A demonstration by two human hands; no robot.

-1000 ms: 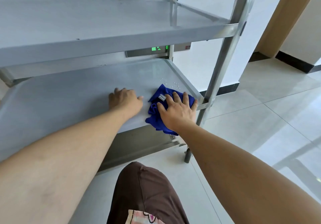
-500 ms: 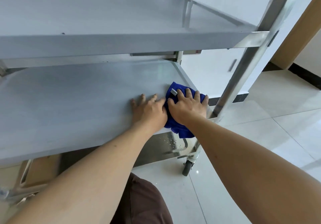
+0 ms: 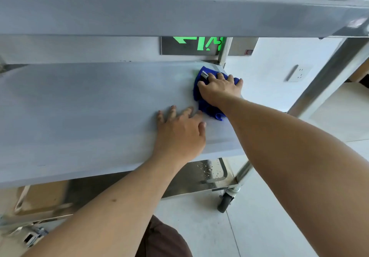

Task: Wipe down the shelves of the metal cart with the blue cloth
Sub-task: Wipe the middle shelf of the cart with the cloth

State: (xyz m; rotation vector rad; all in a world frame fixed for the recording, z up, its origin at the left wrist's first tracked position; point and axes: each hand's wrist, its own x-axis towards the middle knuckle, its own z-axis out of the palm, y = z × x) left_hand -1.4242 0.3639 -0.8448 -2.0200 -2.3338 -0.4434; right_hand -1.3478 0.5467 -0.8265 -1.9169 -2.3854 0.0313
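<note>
One shelf is in work: my right hand (image 3: 220, 89) presses the blue cloth (image 3: 207, 105) flat at the middle shelf's (image 3: 89, 113) far right corner, left hand (image 3: 179, 133) splayed bare beside it. I judge the wet bottom shelf (image 3: 207, 173) remains.

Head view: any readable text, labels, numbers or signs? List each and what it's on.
No text reads clearly.
Green lit sign on the wall behind the cart: glowing shapes only, top cut off by the upper shelf, no words legible.
Small red mark on the panel beside it: too small to read.
Grey tag on the cloth: blurred, nothing readable.
Wall socket: no visible lettering.
</note>
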